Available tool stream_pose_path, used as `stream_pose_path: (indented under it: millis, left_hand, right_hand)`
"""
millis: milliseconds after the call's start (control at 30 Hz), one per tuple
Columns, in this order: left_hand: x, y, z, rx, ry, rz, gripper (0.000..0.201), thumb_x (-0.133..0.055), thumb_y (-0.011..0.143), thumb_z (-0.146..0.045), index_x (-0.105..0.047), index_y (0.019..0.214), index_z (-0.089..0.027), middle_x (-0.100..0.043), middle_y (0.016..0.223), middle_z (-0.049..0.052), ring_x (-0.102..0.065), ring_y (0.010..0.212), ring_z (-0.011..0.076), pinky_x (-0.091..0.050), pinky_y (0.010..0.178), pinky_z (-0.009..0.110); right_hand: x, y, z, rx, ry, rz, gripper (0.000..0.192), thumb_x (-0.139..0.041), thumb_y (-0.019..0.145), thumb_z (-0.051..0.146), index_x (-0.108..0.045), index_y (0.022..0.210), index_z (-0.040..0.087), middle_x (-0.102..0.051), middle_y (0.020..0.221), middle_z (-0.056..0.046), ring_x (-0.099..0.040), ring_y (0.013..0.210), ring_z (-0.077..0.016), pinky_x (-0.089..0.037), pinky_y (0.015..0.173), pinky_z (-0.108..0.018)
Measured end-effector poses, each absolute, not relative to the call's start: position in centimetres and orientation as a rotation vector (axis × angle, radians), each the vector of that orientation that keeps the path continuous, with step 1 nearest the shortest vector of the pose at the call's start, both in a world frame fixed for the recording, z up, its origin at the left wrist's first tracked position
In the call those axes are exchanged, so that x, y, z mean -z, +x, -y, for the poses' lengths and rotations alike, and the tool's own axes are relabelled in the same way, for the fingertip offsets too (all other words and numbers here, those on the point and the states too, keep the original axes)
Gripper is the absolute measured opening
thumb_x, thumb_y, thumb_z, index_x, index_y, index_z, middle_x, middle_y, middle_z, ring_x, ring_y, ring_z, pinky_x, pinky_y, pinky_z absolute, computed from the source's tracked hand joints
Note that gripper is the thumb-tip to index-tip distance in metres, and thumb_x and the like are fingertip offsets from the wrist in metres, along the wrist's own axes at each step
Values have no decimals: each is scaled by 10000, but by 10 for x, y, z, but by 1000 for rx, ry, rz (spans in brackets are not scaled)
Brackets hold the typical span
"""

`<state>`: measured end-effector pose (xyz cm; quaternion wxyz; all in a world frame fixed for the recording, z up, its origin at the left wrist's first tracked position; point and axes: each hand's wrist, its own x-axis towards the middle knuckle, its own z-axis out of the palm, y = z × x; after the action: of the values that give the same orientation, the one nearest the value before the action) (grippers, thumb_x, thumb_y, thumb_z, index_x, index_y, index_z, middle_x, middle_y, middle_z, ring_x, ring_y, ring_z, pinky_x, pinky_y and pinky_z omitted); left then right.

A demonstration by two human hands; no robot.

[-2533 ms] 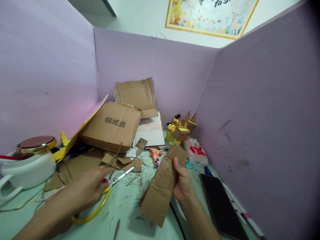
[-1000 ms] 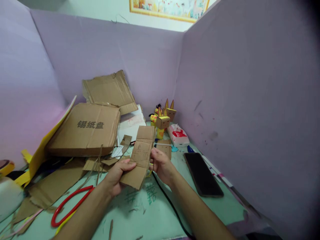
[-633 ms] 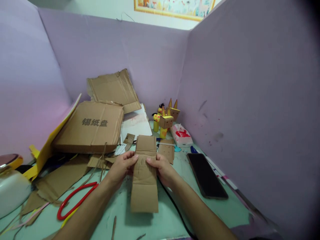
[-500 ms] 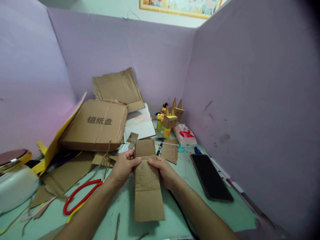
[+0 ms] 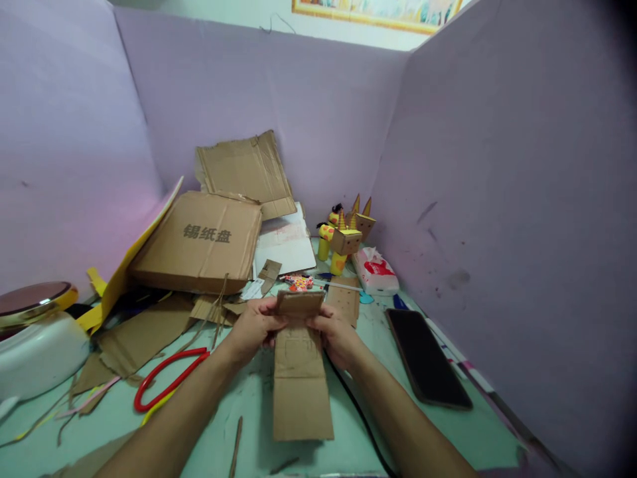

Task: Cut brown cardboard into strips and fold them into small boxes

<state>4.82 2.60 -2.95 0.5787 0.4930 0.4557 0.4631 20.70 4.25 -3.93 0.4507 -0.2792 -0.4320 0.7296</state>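
Note:
Between my hands is a long cardboard strip [image 5: 301,392] with crease lines across it, its near end hanging just over the table. The far end is bent up as a short flap. My left hand [image 5: 259,324] pinches the left edge near that fold, thumb on top. On the right edge, my right hand [image 5: 338,332] grips at the same height, thumb on the face and fingers beneath. Beyond the strip lie a small colorful patterned item [image 5: 297,283] and a flat cardboard piece with small holes [image 5: 344,299].
Red-handled scissors [image 5: 172,378] and cardboard scraps [image 5: 142,332] lie to the left, near a white container [image 5: 42,365]. A cardboard box [image 5: 199,242] stands behind. Yellow giraffe-like figures [image 5: 343,242], a tissue pack [image 5: 375,271] and a phone [image 5: 428,357] are to the right.
The strip's far flap has been folded upward along its crease, and the colorful item behind it now shows. Both hands still hold the strip's edges. The whole view has shifted slightly.

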Motion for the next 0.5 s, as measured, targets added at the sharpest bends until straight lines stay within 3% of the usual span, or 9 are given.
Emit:
stream_pose_path:
  millis: [167,300,433,500]
  left_hand:
    - [22,52,-21,-1133,1209,-1079,300,-629,573,-161,-694,863,-124,-536,523,-43,-375,397,56,-273,396,184]
    - [19,53,-20,-1163,1243,-1069,304,-650,576,-176,-690,875,-141,-552,542,-44,-408,419,67,-303,405,183]
    - [20,55,-18,-1228,1203,-1100,204,-651,590,-246,-679,762,-140,-486,433,-63,-347,345,58,-259,361,183]
    - [20,57,-16,-1266,1181,-1111,153,-655,572,-226,-678,700,-145,-520,451,-49,-383,371,64,-273,377,182]
  right_hand:
    - [44,209,-45,-1712,-667,1076,219,-646,531,123,-695,740,166,-697,697,-4,-617,712,-186,-451,709,-300]
    - [47,210,-47,-1637,-681,1056,226,-669,544,139,-702,764,176,-689,676,0,-606,704,-177,-445,674,-279]
    - [48,209,-45,-1612,-690,1064,200,-712,527,168,-703,727,164,-689,674,-13,-593,655,-159,-440,643,-260]
    - [48,208,-43,-1616,-698,1071,188,-723,530,195,-697,714,166,-682,643,-11,-583,603,-151,-438,611,-259]
